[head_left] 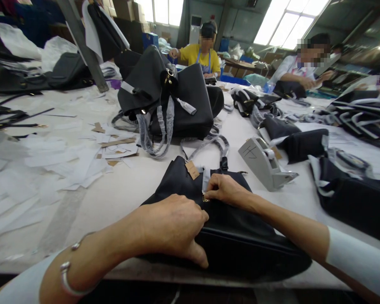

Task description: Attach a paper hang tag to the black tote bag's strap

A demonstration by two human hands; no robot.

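ahead: bag pile [193, 101] blocks | right: tape dispenser [263, 166] blocks | left: tabletop [120, 185] passable

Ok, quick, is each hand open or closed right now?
Left hand: open, resting on the black bag.
Right hand: closed, pinching at the gold clasp.

The left hand [177, 223] lies on a bag [247, 249], and the right hand [224, 190] pinches its gold fitting [205, 198].

White table [114, 202] with black bags [247, 245], papers [53, 156], tape dispenser [256, 164]
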